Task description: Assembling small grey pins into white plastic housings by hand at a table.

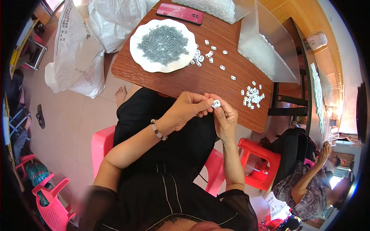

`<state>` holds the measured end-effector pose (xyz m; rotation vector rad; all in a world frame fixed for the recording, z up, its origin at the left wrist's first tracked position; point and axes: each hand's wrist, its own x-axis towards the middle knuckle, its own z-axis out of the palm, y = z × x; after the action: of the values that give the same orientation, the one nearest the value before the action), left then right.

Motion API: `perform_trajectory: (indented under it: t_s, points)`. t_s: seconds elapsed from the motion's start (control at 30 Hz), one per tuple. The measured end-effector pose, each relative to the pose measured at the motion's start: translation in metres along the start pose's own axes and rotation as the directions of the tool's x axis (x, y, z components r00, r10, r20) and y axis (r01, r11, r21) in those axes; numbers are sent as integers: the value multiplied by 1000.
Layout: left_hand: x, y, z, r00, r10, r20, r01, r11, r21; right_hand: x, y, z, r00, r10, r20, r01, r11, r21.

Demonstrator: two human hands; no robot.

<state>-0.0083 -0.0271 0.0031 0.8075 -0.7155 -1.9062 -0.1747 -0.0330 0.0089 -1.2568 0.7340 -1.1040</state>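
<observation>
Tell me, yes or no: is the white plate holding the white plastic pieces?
No: the white plate holds a heap of grey-green small parts; the white pieces lie on the wooden table.

Both hands (208, 109) together, fingers (206, 103) pinched.

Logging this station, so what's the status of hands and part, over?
Left hand and right hand together pinch one small white plastic piece. Held above table edge. Nothing between hands.

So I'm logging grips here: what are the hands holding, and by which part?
A small white plastic piece, pinched at its sides between the fingertips of the left hand and right hand, above the table edge.
</observation>
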Motion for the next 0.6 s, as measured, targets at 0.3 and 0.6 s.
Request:
perform_trajectory:
  t_s: [0.3, 0.6]
  points:
    - [8, 13, -7, 1000, 19, 7, -20, 999, 42, 43, -71, -8, 971, -219, -92, 109, 755, -647]
    - [11, 10, -6, 999, 20, 31, -21, 998, 61, 187, -157, -126, 726, -681, -90, 77, 210, -975]
